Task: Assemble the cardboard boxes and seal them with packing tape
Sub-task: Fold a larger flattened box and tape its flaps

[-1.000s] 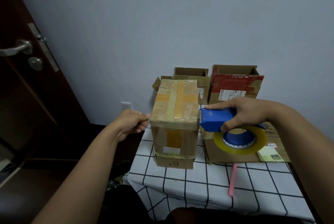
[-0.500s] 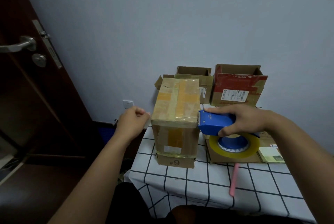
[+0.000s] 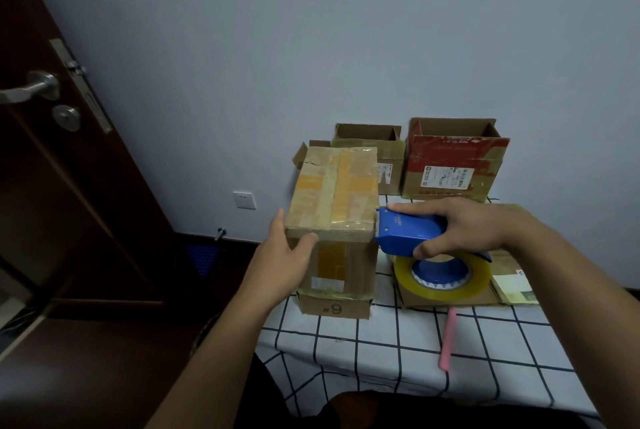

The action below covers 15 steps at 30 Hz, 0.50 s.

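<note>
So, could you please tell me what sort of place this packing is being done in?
Probably a room in a home, not a warehouse: a small table with a checked cloth stands against a plain wall, beside a dark wooden door and a wall socket.

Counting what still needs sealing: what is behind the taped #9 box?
Behind the taped #9 box, an open box stands against the wall, flaps up. The front box covers its lower left; its inside is hidden.

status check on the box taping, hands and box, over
Left hand open, pressing the taped box at its near left corner. Right hand grips blue tape dispenser, nose at the box's right top edge. Nothing in the way.
</note>
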Each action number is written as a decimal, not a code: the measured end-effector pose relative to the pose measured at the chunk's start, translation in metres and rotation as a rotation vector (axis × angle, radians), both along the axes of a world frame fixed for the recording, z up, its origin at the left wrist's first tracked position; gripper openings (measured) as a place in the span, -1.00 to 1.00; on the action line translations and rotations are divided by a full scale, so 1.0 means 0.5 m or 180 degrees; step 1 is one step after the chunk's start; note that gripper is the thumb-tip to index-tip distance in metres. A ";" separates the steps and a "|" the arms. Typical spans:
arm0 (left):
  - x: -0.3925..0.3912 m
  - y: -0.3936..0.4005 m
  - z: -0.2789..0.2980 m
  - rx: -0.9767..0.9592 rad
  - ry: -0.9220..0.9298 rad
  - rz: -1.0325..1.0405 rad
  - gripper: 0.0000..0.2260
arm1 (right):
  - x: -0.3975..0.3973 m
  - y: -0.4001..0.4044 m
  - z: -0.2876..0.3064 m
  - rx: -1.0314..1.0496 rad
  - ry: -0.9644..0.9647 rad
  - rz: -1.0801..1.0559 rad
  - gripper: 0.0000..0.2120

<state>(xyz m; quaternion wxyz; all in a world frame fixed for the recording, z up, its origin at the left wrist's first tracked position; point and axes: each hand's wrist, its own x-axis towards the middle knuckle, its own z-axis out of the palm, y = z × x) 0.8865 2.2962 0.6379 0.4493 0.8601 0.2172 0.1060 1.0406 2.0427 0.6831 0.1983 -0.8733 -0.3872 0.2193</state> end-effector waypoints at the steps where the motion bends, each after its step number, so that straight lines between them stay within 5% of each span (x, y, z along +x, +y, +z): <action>1: 0.001 -0.004 -0.001 0.0448 0.0059 0.0036 -0.34 | -0.001 -0.001 -0.001 0.0007 -0.0016 -0.0010 -0.31; 3: 0.004 -0.033 0.007 0.1585 -0.0212 0.0028 -0.32 | -0.001 -0.003 -0.003 0.0023 -0.0013 -0.0027 -0.30; 7: 0.042 -0.098 0.015 0.2568 -0.0276 -0.1217 -0.39 | -0.002 -0.008 -0.004 0.0062 0.0014 -0.0038 -0.31; 15: 0.062 -0.092 -0.021 0.3035 -0.0252 -0.1223 -0.50 | 0.001 -0.041 -0.011 0.0404 0.0064 -0.0126 -0.30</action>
